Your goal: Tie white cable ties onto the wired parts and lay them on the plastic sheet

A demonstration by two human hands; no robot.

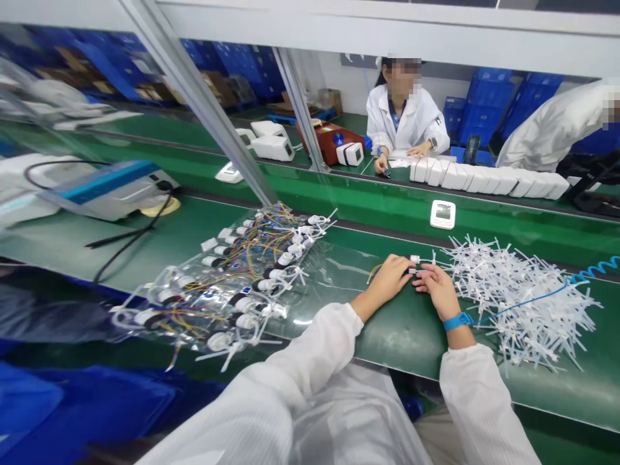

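Note:
My left hand (389,279) is closed around a small wired part, mostly hidden under its fingers; a yellow wire (372,274) sticks out on its left. At the fingertips shows a white fitting (414,259) with a short white tube (426,261) pointing right. My right hand (436,289) faces it, fingers curled at the part's white end; what they pinch is too small to make out. A blue wrist strap (458,321) with a coiled cord circles the right wrist. Right of it lies a heap of white tube pieces (523,297).
On the left, a clear plastic sheet (310,297) bears several black-and-white wired parts (242,301). A white display device (442,214) lies on the ledge. Metal posts (203,97) rise from the bench. Opposite, a co-worker (404,123) sits behind a row of white devices (484,177).

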